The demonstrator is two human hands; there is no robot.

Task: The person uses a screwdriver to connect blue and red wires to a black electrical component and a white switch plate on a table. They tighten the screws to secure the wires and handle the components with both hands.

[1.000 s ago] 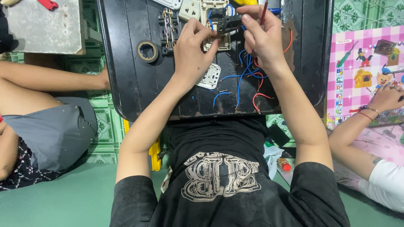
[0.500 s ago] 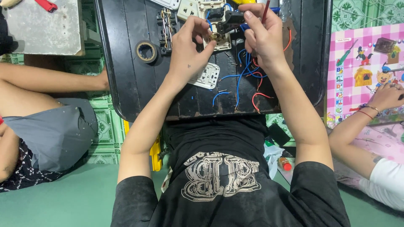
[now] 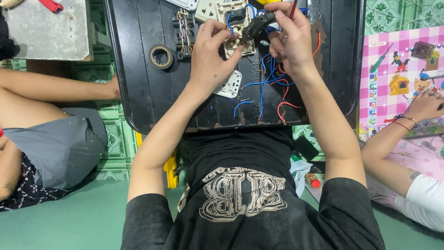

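On a black table, the left hand pinches a beige socket frame; the right hand grips a black module and red-handled tool beside a pink picture chart.

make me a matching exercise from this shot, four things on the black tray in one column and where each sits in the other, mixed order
Things:
1. roll of black tape
2. white switch plate
3. beige socket frame
4. loose red wire

Places:
A. between the fingertips of the left hand and the right hand
B. lying flat on the tray, left of the left hand
C. near the tray's front edge, below the right wrist
D. just under the heel of the left hand

Pairs: 1-B, 2-D, 3-A, 4-C
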